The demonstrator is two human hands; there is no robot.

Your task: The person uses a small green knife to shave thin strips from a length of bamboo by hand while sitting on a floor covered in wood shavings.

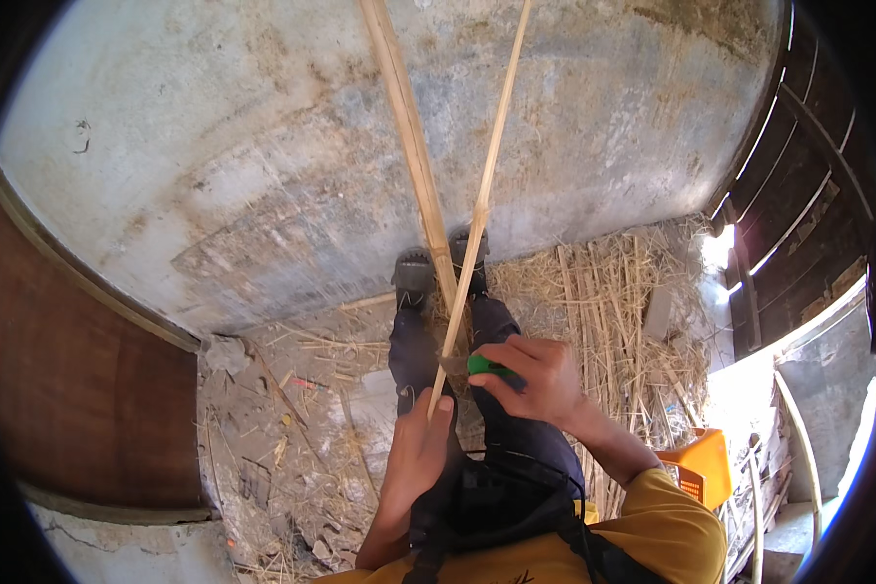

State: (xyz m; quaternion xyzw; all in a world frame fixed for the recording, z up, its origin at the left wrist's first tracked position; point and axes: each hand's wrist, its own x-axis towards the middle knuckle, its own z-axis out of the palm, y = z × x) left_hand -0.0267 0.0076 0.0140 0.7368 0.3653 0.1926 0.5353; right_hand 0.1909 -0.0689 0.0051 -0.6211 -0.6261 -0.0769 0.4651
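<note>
My left hand [420, 453] is closed around the lower end of a long, thin bamboo strip [482, 209], thumb lying along it. The strip slants up and to the right, out of the top of the view. In my right hand [543, 378] is a green-handled knife [494, 368], its short blade against the strip just above my left hand. A thicker split bamboo pole [409, 127] runs down from the top edge between my legs, left of the strip. Its lower end is hidden around my legs.
A stained concrete wall [292, 175] rises beyond my feet. Straw and loose strips [603, 331] cover the ground to the right, near an orange plastic crate [706, 467]. A brown wooden panel [88, 380] stands at left, dark slatted boards [788, 204] at right.
</note>
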